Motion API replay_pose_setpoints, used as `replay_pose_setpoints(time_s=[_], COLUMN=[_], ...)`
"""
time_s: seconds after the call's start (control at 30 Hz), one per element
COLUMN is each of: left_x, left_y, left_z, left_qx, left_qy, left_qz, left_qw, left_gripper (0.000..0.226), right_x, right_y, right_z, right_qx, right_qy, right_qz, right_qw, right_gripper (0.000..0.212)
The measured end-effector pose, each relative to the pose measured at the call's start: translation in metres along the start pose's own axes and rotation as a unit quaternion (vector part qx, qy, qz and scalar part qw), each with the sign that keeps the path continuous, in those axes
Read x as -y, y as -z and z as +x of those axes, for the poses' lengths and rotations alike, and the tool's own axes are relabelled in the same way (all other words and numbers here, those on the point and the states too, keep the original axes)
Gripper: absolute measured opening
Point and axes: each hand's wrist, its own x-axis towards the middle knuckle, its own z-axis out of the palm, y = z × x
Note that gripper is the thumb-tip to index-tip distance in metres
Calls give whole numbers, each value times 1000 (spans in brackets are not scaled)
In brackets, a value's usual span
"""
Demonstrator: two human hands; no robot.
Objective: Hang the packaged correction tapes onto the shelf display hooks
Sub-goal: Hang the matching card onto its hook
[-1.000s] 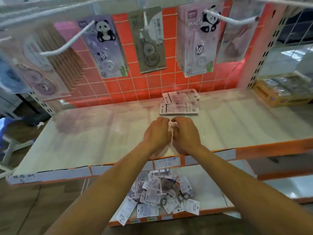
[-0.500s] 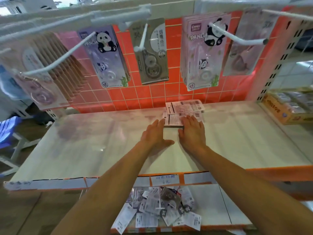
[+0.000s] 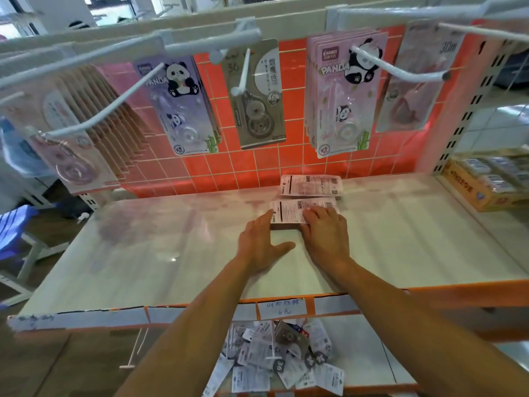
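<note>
Two stacks of packaged correction tapes lie face down on the white shelf (image 3: 143, 247): a near stack (image 3: 292, 212) and a far stack (image 3: 310, 185) by the orange grid wall. My right hand (image 3: 325, 233) lies on the near stack's right half, fingers over its top. My left hand (image 3: 262, 245) lies flat on the shelf, fingertips touching the stack's left end, thumb spread. Above, white display hooks carry hung packs: a purple panda pack (image 3: 180, 107), a grey pack (image 3: 256, 96) and a pink panda pack (image 3: 340, 93).
A long white hook (image 3: 398, 68) juts toward me at upper right, another (image 3: 106, 110) at upper left. Loose tape packs (image 3: 274, 356) are heaped on the lower shelf. A yellow box (image 3: 481, 181) of goods sits on the shelf at right.
Both hands left the shelf's front edge, where they were pressed together on something white, and reached forward to the near stack; between half a second ago and now they barely moved.
</note>
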Motion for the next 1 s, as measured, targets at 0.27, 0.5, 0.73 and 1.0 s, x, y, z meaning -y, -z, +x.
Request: replay_pose_setpoints(time_s=[0.27,0.5,0.73,1.0], left_x=[15,12,13,14], left_y=[0,8,10,8], left_z=[-11,-17,-15,-15], left_qx=[-121,-83,-32,-62], left_qy=[79,71,53,67], left_qz=[-249,-315,-250,-265], left_qw=[958,943,966,960], left_gripper=[77,57,7,4], right_x=[13,41,48,48], right_y=[5,35,25,26], right_z=[-21,-19,-31,-33], right_qx=[-47,-65,15,31], right_qy=[62,-201,-238,-218], right_qz=[139,455,484,466], right_qw=[987,865,842,857], right_gripper=[32,36,28,13])
